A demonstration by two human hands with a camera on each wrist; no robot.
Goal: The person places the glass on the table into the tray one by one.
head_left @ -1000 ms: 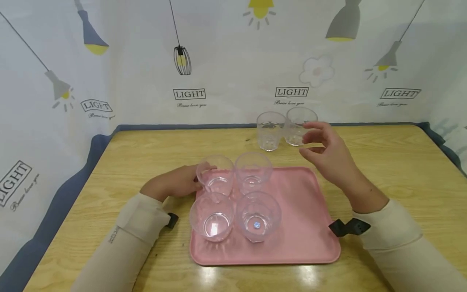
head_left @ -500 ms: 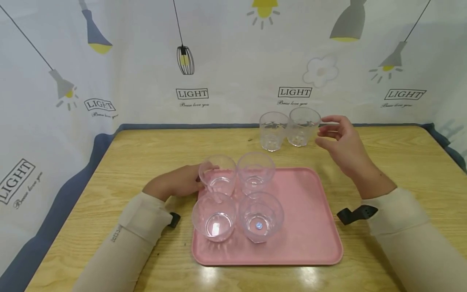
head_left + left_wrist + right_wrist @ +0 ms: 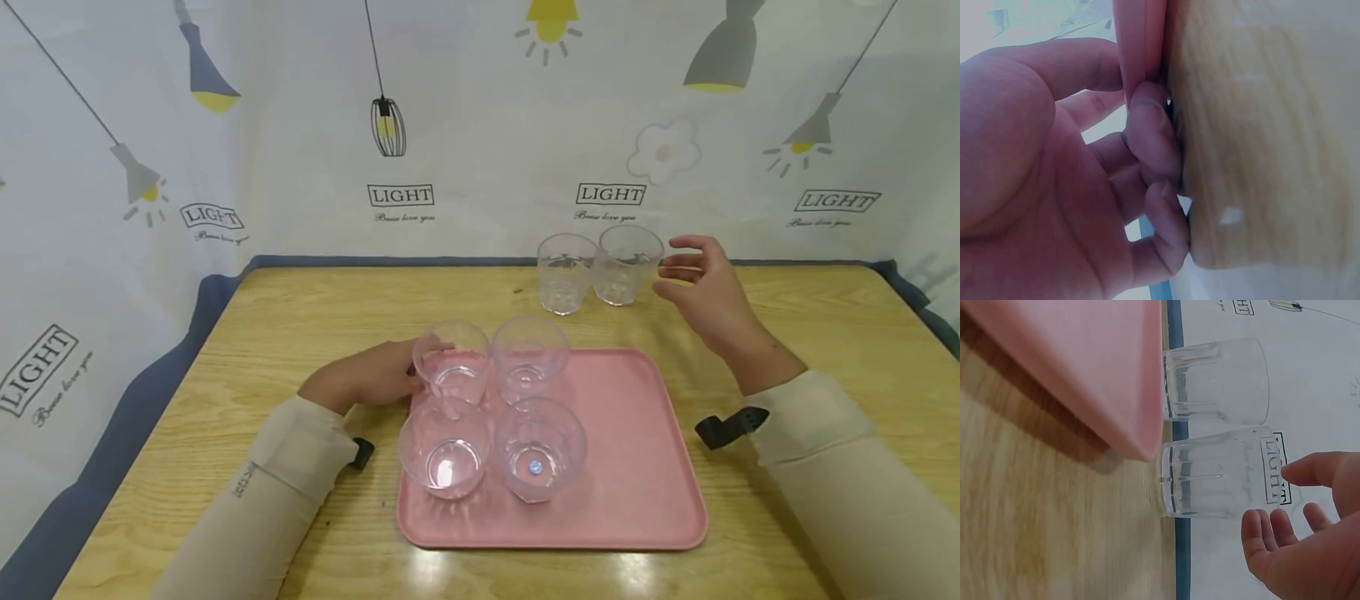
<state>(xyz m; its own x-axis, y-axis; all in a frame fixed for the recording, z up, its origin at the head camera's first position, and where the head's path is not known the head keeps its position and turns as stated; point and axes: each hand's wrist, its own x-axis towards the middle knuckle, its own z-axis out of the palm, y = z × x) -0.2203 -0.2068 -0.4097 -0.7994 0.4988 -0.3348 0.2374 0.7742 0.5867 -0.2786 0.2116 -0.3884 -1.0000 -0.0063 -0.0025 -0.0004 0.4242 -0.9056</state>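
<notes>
In the head view, my left hand [image 3: 367,375] is at the far left corner of a pink tray [image 3: 630,450]. The left wrist view shows its thumb on the tray's rim [image 3: 1141,37] and fingers curled at the underside, gripping the edge. Several clear plastic cups stand upright on the left part of the tray, among them a front left cup [image 3: 442,475] and a front right cup [image 3: 551,479]. My right hand [image 3: 712,304] is beside a clear cup [image 3: 618,287] at the back of the table, fingers loosely bent and holding nothing.
Another clear cup [image 3: 561,287] stands left of the one near my right hand, behind the tray. A bluish round spot [image 3: 536,467] shows at the bottom of the front right cup. The wooden table [image 3: 337,308] ends at a lamp-printed cloth [image 3: 480,150].
My right hand has drawn back to the right, away from the back cup. The left hand and the cups keep their places; the whole head view has shifted slightly.
</notes>
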